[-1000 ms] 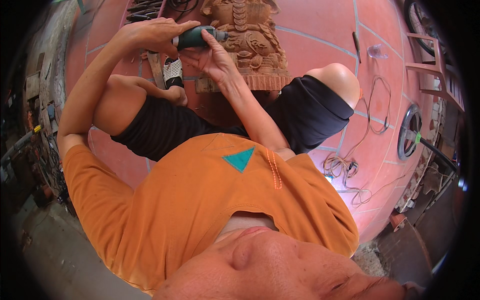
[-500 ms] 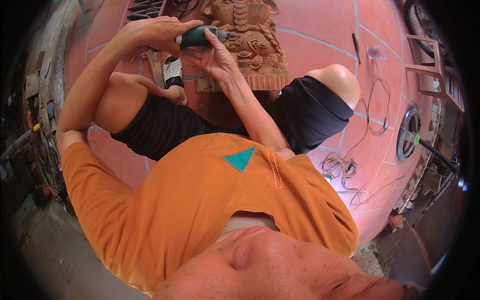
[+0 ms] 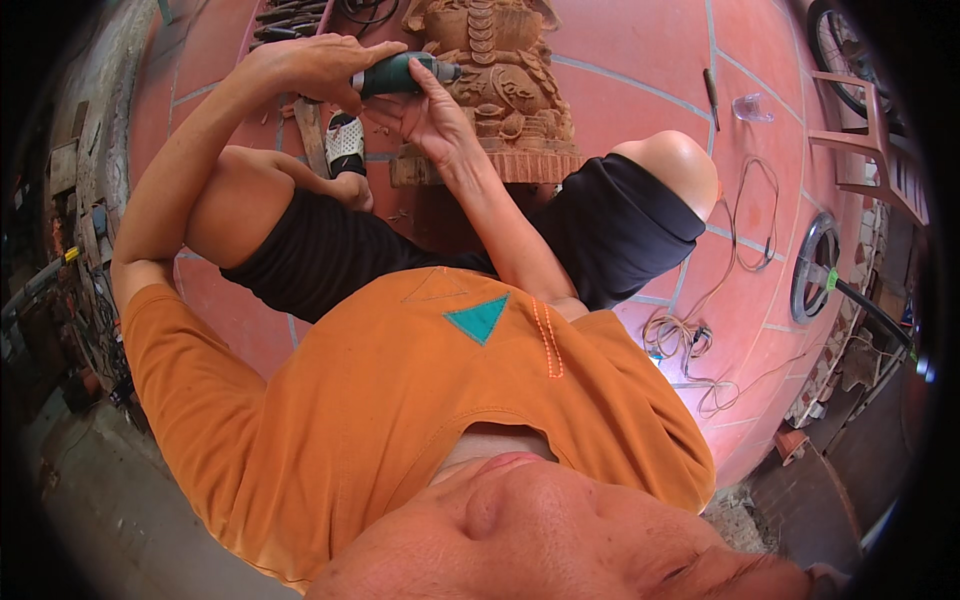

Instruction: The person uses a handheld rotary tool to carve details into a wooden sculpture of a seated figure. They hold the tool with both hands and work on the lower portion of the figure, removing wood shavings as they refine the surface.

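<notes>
A dark green handheld power tool (image 3: 388,75), likely a small grinder, lies sideways between my two hands with its grey nose to the right. My left hand (image 3: 312,66) closes over its rear end, thumb stretched along the top. From below, my right hand (image 3: 432,118) supports the body, its thumb pressed against the front part and its fingers curled under. Just behind the tool's nose stands a carved brown wooden figure (image 3: 508,92) on a fluted round base (image 3: 500,170). Whether the tip touches the carving I cannot tell.
Several carving tools (image 3: 290,18) lie in a tray at the upper left. A cable (image 3: 690,325) coils on the red tiled floor (image 3: 620,60) at right, near a clear cup (image 3: 752,108), a thin dark-handled tool (image 3: 712,92), a wheel (image 3: 815,268) and a plastic chair (image 3: 870,140).
</notes>
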`<state>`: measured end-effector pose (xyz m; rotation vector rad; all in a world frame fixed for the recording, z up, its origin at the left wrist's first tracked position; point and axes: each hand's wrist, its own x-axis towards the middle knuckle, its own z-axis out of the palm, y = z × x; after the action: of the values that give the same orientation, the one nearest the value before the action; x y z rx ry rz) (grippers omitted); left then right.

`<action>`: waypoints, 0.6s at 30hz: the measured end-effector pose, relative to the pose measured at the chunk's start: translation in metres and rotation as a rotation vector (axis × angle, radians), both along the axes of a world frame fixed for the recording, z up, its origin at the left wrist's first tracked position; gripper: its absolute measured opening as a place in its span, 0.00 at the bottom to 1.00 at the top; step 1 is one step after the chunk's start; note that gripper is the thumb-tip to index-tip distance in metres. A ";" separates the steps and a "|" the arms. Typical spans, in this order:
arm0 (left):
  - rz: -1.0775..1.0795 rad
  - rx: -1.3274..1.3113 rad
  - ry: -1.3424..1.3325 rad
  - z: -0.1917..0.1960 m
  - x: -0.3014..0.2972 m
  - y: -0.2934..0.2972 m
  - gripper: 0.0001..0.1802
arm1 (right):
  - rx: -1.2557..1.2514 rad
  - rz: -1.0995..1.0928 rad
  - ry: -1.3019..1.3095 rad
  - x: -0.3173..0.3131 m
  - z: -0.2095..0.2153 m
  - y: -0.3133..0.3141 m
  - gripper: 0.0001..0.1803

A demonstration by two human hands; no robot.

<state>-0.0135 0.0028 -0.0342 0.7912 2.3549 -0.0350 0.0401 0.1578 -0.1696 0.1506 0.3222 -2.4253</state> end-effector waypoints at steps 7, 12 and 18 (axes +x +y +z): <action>0.056 -0.031 -0.087 0.008 0.000 0.007 0.54 | 0.018 0.013 -0.011 0.000 0.001 0.000 0.29; 0.021 -0.032 -0.053 0.011 0.003 0.008 0.54 | 0.021 0.004 -0.016 0.002 0.003 0.000 0.29; 0.029 -0.014 -0.093 0.008 0.003 0.002 0.54 | 0.038 0.028 0.009 0.003 -0.001 -0.003 0.30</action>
<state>-0.0106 0.0045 -0.0264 0.7354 2.2753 -0.0023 0.0434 0.1547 -0.1709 0.1512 0.3726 -2.3936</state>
